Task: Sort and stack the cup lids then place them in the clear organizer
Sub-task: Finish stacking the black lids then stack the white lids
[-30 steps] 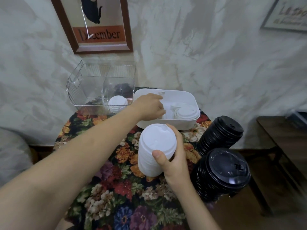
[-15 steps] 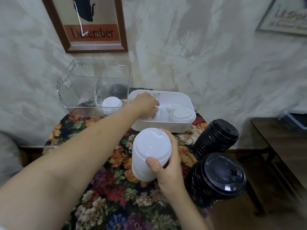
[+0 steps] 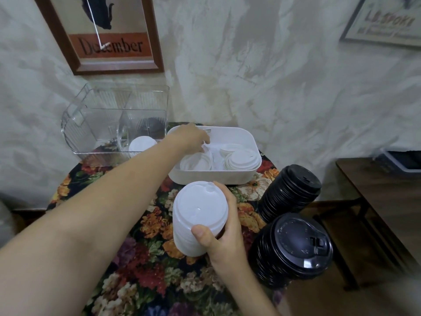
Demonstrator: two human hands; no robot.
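**Entry: cup lids, white and black.**

- **Stack of white lids** (image 3: pixel 198 215): stood over the floral-clothed desk (image 3: pixel 141 277), just before the white bin (image 3: pixel 227 179). The right hand (image 3: pixel 224 236) grasped it, thumb on the near side and fingers curled round the far side. Whether the base touched the cloth could not be told.
- **Loose white lids** (image 3: pixel 242 159): lay in the bin, some nested. The left hand (image 3: pixel 191 139) reached in with its fingers dipped among them. Whether they had closed on a lid could not be told.
- **Clear organizer** (image 3: pixel 91 124): stood left of the bin. It held a short white pile (image 3: pixel 142 143) at the front of its right compartment, with dark lids behind.
- **Black lid stacks** (image 3: pixel 293 188): two, at the desk's right edge.

**Handling, as judged:** the lids looked like thin moulded plastic, light, springy and slick, so a tall stack was likely to lean or slide apart. The stack was best gripped round the sides across many lids, with support under the base. Single lids were best pinched at the rim.
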